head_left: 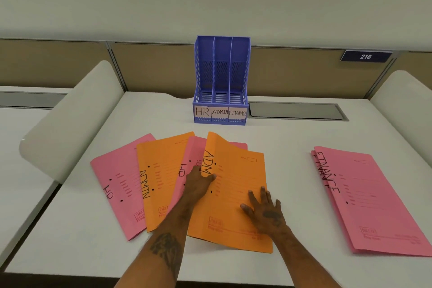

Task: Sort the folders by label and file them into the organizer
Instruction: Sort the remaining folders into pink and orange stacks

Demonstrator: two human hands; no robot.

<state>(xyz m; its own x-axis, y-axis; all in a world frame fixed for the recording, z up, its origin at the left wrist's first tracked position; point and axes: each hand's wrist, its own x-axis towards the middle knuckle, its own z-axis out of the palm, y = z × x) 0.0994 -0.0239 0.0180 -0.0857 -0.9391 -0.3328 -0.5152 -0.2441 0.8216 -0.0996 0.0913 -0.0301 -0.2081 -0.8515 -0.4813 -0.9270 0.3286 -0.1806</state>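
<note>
A blue three-slot organizer (221, 82) labelled HR, ADMIN, FINANCE stands at the back of the desk, with nothing in its slots. Fanned in front lie a pink HR folder (117, 184), an orange ADMIN folder (159, 170), a second pink HR folder (187, 166) and a top orange ADMIN folder (236, 194). My left hand (201, 180) grips the left edge of that top orange folder, which curls upward. My right hand (264, 208) lies flat on its cover with fingers spread. Two stacked pink FINANCE folders (374, 199) lie apart at the right.
White curved dividers stand at the left (70, 114) and right (402, 100) of the desk. A grey cable hatch (297, 110) sits right of the organizer. A tan partition with a "216" plate (365, 56) runs along the back.
</note>
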